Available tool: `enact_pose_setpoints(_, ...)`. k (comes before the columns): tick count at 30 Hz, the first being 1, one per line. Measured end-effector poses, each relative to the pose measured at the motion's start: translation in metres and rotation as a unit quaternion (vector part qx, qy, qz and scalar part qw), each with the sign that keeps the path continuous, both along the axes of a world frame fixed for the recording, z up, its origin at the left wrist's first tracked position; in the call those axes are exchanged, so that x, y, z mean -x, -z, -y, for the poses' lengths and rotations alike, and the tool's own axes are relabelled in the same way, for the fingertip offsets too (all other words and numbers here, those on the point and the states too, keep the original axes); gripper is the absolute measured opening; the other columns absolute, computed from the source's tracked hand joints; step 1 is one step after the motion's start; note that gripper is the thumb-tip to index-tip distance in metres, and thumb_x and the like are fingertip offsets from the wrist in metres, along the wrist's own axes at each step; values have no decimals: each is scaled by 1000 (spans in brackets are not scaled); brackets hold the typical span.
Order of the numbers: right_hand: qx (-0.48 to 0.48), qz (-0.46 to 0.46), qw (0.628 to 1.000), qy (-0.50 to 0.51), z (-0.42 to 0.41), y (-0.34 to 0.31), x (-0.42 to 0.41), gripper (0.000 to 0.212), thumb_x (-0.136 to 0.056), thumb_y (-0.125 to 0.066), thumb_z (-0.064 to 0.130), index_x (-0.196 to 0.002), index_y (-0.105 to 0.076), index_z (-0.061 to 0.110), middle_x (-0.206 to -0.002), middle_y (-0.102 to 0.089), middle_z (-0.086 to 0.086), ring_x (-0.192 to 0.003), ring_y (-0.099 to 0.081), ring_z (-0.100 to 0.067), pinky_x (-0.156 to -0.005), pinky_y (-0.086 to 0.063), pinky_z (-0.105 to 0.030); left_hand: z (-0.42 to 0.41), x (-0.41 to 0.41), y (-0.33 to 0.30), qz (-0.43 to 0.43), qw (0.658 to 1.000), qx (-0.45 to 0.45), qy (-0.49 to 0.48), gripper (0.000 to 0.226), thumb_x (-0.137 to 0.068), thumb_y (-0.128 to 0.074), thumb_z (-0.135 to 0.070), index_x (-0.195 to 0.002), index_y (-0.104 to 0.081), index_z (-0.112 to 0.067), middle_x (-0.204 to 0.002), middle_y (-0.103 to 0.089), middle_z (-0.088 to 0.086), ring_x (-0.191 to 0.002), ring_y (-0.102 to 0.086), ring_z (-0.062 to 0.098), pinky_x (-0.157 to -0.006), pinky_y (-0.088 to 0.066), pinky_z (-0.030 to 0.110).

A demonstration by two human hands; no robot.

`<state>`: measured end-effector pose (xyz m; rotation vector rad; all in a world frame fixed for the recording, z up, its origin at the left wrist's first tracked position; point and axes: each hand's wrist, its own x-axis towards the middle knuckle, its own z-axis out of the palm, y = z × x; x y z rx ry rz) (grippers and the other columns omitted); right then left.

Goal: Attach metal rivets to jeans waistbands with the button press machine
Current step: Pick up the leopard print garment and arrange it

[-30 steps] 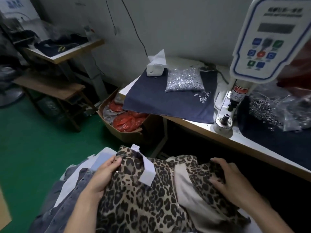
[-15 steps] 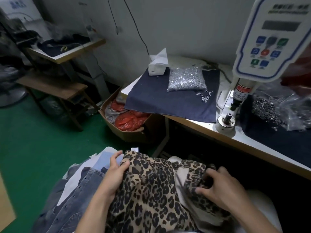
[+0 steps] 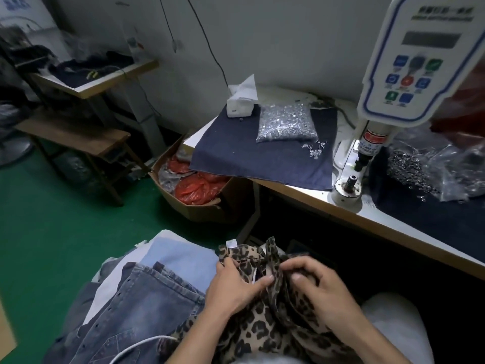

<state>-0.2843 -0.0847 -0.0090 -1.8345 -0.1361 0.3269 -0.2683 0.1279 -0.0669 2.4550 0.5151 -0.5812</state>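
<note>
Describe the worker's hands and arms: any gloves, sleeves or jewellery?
Both are bare. The left hand and right hand have no gloves, rings or watch, and short, unpainted nails. Both forearms are uncovered to the frame's bottom edge; no sleeve shows.

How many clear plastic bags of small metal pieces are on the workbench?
2. One clear plastic bag of silvery rivets lies on the dark blue cloth, left of the white button press machine. A second, crumpled open bag lies right of it. More may be hidden off-frame.

A cardboard box (image 3: 199,206) of red bags (image 3: 195,189) sits on the green floor (image 3: 52,219).
</note>
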Motion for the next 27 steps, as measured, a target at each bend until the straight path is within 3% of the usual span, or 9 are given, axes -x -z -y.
enact_pose_setpoints(3,-20,3,998,58,27,-7,-6,33,-101,-59,11,-105,-73,41,-114,-71,18,-112,-63,3,-92,-46,-21,3,-3,11,72,997,2,-2,38,-85,-73,-57,-99,-48,-31,-108,-55,-8,-89,-58,10,-79,-52,33)
enact_pose_setpoints(6,-2,21,997,77,43,-12,-11,36,-98,-64,9,-98,-73,44,-109,-71,22,-108,-62,8,-86,-45,-7,4,-9,11,147,987,66,12,15,-95,-66,-45,-87,-54,-41,-106,-60,-8,-95,-57,5,-80,-48,25)
enact_pose_setpoints(9,-36,15,997,72,37,-10,-10,35,-96,-66,6,-99,-74,39,-110,-72,16,-107,-65,4,-85,-46,-6,22,-12,4,107,983,136,54,47,-86,-45,-86,-91,-62,-42,-125,-54,-7,-120,-53,10,-86,-44,26)
enact_pose_setpoints(11,-72,-6,996,47,29,-7,-7,34,-97,-63,3,-104,-75,34,-112,-73,9,-109,-67,-4,-88,-50,-12,42,-10,2,49,990,93,98,85,-61,-36,-109,-106,-58,-40,-127,-37,-12,-118,-49,12,-89,-45,34)
enact_pose_setpoints(13,-97,-16,994,40,26,-3,-7,34,-97,-61,1,-106,-75,31,-112,-74,6,-108,-68,-7,-88,-51,-14,54,-9,0,36,990,80,109,94,-53,-38,-111,-111,-54,-39,-119,-33,-15,-107,-48,6,-83,-43,30)
enact_pose_setpoints(18,-156,-61,978,121,55,-2,-18,30,-95,-59,3,-106,-75,26,-115,-74,0,-106,-71,-21,-88,-56,-35,25,-20,7,116,977,177,24,22,-102,-62,-42,-105,-75,-24,-104,-70,-12,-105,-67,12,-82,-48,23)
enact_pose_setpoints(22,-103,-16,969,224,94,-19,-35,35,-96,-59,0,-102,-76,31,-103,-77,3,-95,-74,-15,-74,-56,-24,-13,-33,-11,59,856,446,-253,22,-107,-53,-6,-111,-74,-11,-107,-79,15,-98,-77,28,-84,-61,40)
enact_pose_setpoints(24,-42,20,977,209,103,-23,-39,38,-97,-61,3,-104,-75,38,-106,-76,11,-95,-72,-5,-71,-55,-16,-26,-40,-24,55,816,502,-280,26,-103,-53,5,-119,-70,-7,-108,-78,22,-92,-78,32,-75,-62,40)
enact_pose_setpoints(27,-17,53,980,193,104,-26,-43,41,-98,-64,11,-117,-67,48,-113,-72,20,-101,-68,3,-82,-55,-18,-35,-47,-45,80,808,519,-267,35,-96,-59,12,-125,-66,-7,-105,-78,21,-86,-78,29,-65,-63,34)
